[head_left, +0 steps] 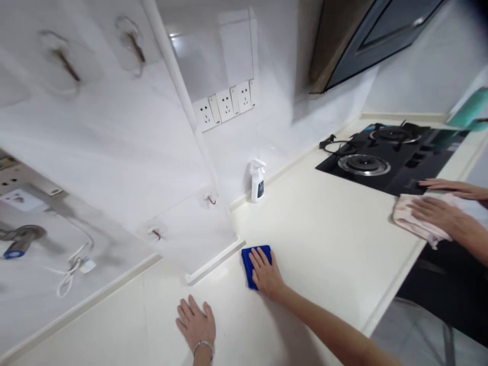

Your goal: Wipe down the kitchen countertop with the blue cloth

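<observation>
My right hand (pixel 267 274) presses a folded blue cloth (pixel 247 264) down on the white countertop (pixel 305 223), just beside the corner of the white tiled wall. Its fingers reach over the cloth and cover much of it. My left hand (pixel 197 323), with a bracelet at the wrist, lies flat on the counter with its fingers apart and nothing in it. Behind the blue cloth, a white spray bottle (pixel 258 183) with a dark label stands upright against the wall.
At the right, another person's hands (pixel 438 216) rest on a pale pink cloth (pixel 406 218) at the counter's front edge. A black gas hob (pixel 396 152) lies beyond. Sockets (pixel 224 104) and hooks (pixel 155 233) are on the wall; a cabinet (pixel 366 40) hangs above.
</observation>
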The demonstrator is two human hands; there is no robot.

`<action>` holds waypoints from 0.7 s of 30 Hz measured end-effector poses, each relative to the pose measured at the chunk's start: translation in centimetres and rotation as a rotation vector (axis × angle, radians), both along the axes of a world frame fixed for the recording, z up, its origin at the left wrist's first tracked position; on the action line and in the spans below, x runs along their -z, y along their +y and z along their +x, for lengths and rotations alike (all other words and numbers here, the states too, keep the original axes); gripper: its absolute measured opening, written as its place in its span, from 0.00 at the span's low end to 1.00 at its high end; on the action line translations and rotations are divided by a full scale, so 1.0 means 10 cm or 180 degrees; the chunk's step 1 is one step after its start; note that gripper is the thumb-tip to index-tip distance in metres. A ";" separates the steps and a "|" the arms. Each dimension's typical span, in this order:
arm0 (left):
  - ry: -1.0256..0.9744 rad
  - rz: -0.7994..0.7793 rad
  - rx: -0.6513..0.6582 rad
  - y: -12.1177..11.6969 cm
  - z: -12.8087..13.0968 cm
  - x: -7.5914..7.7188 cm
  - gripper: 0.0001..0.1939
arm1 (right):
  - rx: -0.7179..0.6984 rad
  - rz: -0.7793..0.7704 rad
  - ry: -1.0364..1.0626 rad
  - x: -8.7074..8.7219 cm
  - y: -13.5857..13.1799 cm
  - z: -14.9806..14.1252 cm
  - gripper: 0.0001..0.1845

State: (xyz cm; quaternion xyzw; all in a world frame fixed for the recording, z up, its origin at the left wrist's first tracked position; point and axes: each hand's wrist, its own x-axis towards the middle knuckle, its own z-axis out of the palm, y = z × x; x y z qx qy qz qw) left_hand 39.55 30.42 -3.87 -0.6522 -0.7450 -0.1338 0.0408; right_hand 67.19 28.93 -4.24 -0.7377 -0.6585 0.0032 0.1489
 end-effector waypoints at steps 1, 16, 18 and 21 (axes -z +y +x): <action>-0.0032 -0.0020 -0.0006 0.00 -0.01 0.01 0.35 | -0.0058 -0.0054 0.0031 0.01 -0.06 -0.13 0.34; -0.0261 -0.0627 0.0022 -0.30 -1.27 -0.12 0.29 | -0.0763 0.0173 -0.0262 0.13 -0.08 -0.06 0.32; -0.0154 -0.0583 -0.0281 -0.46 -1.63 -0.08 0.29 | -0.0417 0.0176 -0.0365 0.18 0.00 -0.12 0.32; -0.0039 -0.0507 -0.0440 -0.64 -1.96 0.00 0.29 | 0.0050 0.0174 -0.0420 0.21 0.11 -0.40 0.33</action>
